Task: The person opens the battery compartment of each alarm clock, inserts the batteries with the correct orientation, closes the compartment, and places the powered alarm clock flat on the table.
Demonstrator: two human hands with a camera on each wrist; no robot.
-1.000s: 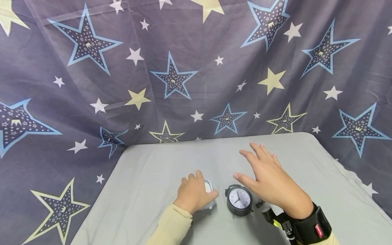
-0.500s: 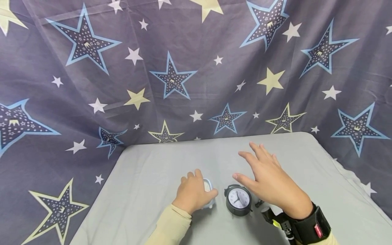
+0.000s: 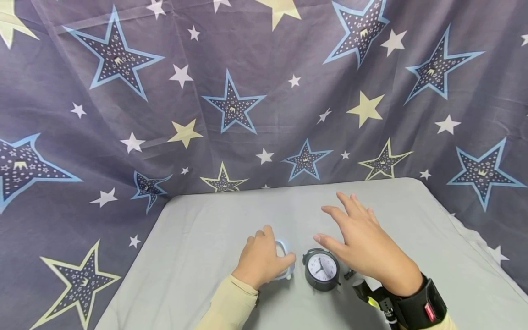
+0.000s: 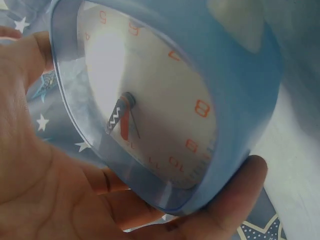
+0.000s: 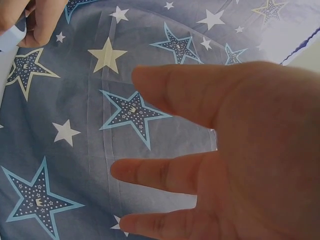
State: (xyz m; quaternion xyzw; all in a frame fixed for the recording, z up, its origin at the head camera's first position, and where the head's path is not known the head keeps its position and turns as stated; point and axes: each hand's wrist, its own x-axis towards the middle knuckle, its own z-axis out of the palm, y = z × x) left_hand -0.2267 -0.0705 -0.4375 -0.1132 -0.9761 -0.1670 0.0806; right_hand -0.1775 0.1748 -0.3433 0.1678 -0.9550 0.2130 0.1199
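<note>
A thick black strap point(image 3: 418, 303) sits just behind my right hand point(image 3: 363, 243), which is wide, with its fingers apart. Near it is a round black clock point(image 3: 322, 269) with a white face. Left of that, my left hand point(image 3: 260, 259) holds a light blue clock point(image 4: 165, 105) with orange numbers. Under them is a pale grey cloth-covered table point(image 3: 222, 220). A dark purple-grey cloth point(image 3: 255, 46) with stars hangs behind.

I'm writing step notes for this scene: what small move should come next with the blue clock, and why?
Probably steady the blue clock on the grey cloth with the left hand: that hand grips it beside the black clock, which already rests there. Whether the blue one touches the cloth, I can't tell. The right hand is open, holding nothing.
</note>
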